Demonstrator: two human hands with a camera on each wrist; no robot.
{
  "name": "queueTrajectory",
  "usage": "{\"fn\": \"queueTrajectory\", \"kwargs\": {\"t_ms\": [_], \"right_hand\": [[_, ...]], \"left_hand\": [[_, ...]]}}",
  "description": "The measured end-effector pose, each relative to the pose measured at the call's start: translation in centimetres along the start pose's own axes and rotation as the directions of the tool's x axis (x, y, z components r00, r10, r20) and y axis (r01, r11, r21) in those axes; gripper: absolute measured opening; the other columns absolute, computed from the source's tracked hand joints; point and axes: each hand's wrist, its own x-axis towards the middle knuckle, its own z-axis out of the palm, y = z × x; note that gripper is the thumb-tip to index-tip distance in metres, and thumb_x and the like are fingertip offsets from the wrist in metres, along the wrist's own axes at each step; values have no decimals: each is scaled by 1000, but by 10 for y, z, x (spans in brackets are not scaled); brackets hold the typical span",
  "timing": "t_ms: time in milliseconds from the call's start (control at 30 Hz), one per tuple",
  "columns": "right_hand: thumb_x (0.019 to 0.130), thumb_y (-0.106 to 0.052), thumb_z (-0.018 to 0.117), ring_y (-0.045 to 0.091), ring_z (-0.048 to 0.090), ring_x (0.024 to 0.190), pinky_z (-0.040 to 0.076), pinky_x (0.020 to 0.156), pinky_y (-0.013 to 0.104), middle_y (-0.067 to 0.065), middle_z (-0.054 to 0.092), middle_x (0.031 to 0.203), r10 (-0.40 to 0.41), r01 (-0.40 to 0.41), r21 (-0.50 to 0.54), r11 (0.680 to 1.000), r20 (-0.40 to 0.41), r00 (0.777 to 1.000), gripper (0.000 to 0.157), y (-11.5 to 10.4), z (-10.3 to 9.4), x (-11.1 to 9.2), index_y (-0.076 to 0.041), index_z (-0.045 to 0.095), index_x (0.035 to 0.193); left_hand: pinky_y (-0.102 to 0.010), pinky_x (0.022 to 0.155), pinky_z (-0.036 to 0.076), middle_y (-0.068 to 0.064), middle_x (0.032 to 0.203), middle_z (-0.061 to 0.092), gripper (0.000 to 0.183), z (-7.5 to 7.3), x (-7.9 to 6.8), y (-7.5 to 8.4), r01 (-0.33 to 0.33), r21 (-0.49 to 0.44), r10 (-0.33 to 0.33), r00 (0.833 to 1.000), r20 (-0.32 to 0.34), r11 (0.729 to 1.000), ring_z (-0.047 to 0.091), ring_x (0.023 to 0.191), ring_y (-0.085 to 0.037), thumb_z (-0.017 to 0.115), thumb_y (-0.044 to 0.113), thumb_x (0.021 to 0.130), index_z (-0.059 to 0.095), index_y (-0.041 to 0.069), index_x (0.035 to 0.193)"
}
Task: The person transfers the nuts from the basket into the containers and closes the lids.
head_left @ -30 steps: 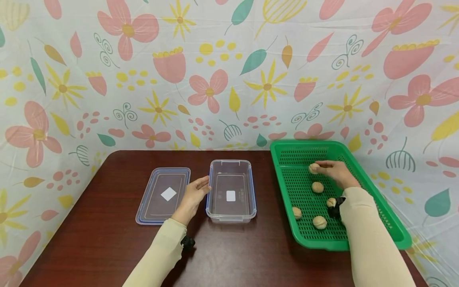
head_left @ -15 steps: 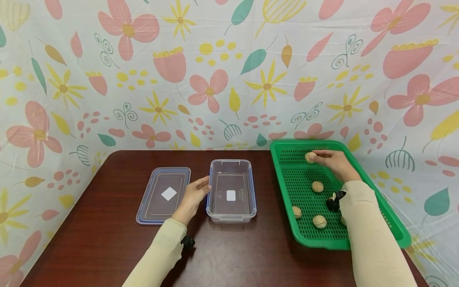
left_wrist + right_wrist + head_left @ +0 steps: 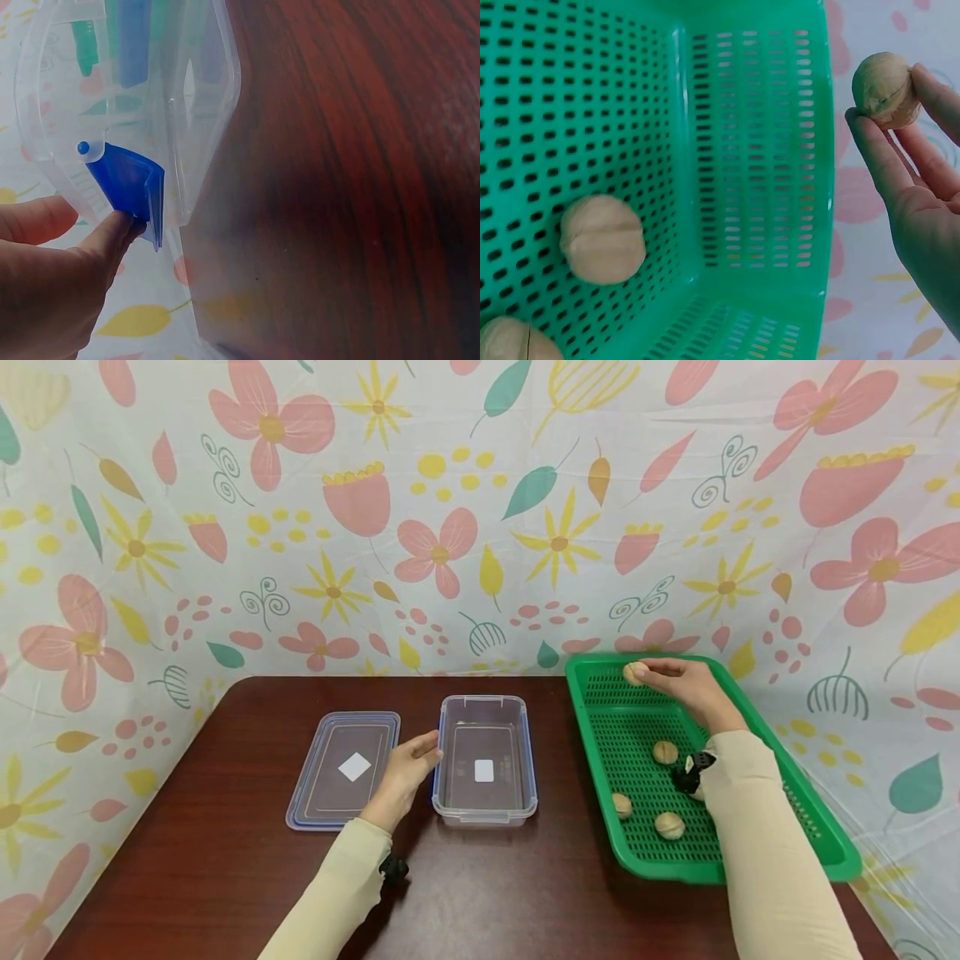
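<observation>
In the head view my right hand [image 3: 692, 691] pinches a walnut [image 3: 635, 672] above the far part of the green basket [image 3: 617, 852]. The right wrist view shows that same walnut [image 3: 883, 86] between thumb and fingertips, raised past the basket rim. More walnuts lie on the basket's slotted floor, among them one walnut [image 3: 669, 826] near the front. My left hand [image 3: 405, 774] rests its fingertips against the left side of a clear plastic container [image 3: 450, 814]. Up close, those fingers touch the container's hanging blue latch [image 3: 131, 180].
Left of the container, partly behind my left forearm, lies its clear lid [image 3: 322, 777] with blue edging. All stand on a dark red wooden table [image 3: 510, 893]. Behind it hangs a flower-print cloth [image 3: 450, 468].
My right hand has lifted the walnut from over the basket's middle and moved it left and toward the far rim. The left hand stays in place at the container.
</observation>
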Motion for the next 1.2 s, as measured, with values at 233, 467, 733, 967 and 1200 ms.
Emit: {"fn": "queueTrajectory", "kwargs": {"t_ms": [233,467,733,967,1200], "right_hand": [[81,-48,55,27,28,127,29,99,49,8,28,142,-49,49,10,999,1,999,64,-18,8,2,-16,38,134],[79,-48,58,24,31,125,29,100,48,5,36,138,-80,81,44,996,-26,996,63,-31,17,8,-18,42,132],[78,-46,60,24,33,124,27,100,49,6,43,132,-115,116,65,991,-27,993,60,-45,32,12,-17,46,129],[78,-41,63,21,39,120,30,99,47,7,52,123,-132,136,110,985,-36,991,52,-60,50,18,-17,53,122],[78,-41,63,21,41,118,32,99,46,6,53,122,-141,143,101,985,-28,990,51,-77,71,23,-16,54,122]], "left_hand": [[-40,99,33,-19,127,46,42,0,2,-1,-6,4,6,1000,9,1000,43,117,-29,53,2,86,45,-1,127],[-39,99,33,-19,126,48,41,0,2,-1,-3,-1,3,1000,1,1000,44,117,-28,54,1,85,47,0,126],[-41,99,32,-21,126,47,42,-1,1,0,-15,-20,16,1000,21,1000,43,117,-29,54,0,85,46,-1,126],[-41,99,33,-22,126,46,43,0,-7,9,-7,-22,8,1000,28,1000,43,118,-30,53,-1,85,45,-3,127],[-40,99,33,-19,126,48,42,0,0,1,-5,-21,5,1000,13,1000,43,117,-27,54,1,85,47,0,126]]}}
